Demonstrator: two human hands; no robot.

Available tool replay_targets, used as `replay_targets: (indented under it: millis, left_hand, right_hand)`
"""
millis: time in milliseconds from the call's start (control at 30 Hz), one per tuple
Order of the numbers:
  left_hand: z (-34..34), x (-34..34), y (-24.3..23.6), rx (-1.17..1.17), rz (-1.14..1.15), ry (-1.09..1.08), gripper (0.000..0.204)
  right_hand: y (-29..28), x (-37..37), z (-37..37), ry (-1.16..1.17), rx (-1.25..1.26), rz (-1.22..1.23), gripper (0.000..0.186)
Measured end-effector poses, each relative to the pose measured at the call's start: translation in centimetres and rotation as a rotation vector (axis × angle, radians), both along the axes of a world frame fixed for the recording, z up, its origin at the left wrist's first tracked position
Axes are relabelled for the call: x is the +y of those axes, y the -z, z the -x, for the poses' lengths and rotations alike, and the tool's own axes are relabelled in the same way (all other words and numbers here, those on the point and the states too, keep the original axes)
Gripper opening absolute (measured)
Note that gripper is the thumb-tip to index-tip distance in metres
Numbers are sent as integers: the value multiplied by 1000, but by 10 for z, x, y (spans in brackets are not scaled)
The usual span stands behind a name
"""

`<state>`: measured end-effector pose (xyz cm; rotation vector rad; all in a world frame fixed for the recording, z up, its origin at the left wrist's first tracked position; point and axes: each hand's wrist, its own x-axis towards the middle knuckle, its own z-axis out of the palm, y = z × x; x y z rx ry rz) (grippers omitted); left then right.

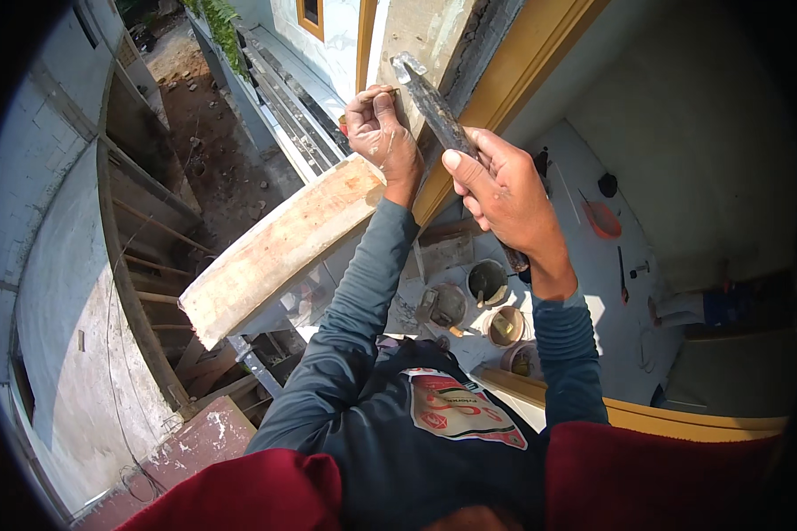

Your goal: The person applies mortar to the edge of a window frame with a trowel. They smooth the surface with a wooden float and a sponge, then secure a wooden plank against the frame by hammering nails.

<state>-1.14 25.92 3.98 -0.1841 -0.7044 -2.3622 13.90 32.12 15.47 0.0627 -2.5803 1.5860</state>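
Observation:
My right hand (509, 190) is wrapped round the dark, worn handle of a hammer (438, 111). Its pale, scuffed metal head lies close to the plastered wall edge (425, 31), just right of my left fingertips. My left hand (385, 137) is closed in a pinch against that wall edge, and what the fingers hold is too small to make out. Below the left wrist a thick wooden plank (283, 243) slants down to the left, its surface pale and stained. A yellow-brown frame (527, 66) runs along the wall, right of the hammer.
Several buckets (487, 281) with tools and mortar stand on the floor below. An orange-red dustpan-like thing (600, 219) lies farther right. At the left, a curved concrete wall (88, 327) borders a drop to a dirt passage (204, 133). A metal bar (257, 365) sits under the plank.

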Motion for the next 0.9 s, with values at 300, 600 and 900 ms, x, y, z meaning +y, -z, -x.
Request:
replay_targets:
  millis: [300, 600, 900]
  left_hand:
    - [4, -12, 8, 107, 57, -10, 16]
    - [-1, -37, 9, 129, 185, 43, 17]
    - [-2, -34, 13, 99, 288, -70, 19]
  right_hand:
    - [110, 48, -98, -124, 124, 33, 43]
    - [249, 69, -172, 120, -313, 122, 50]
    - [267, 82, -184, 118, -369, -14, 56]
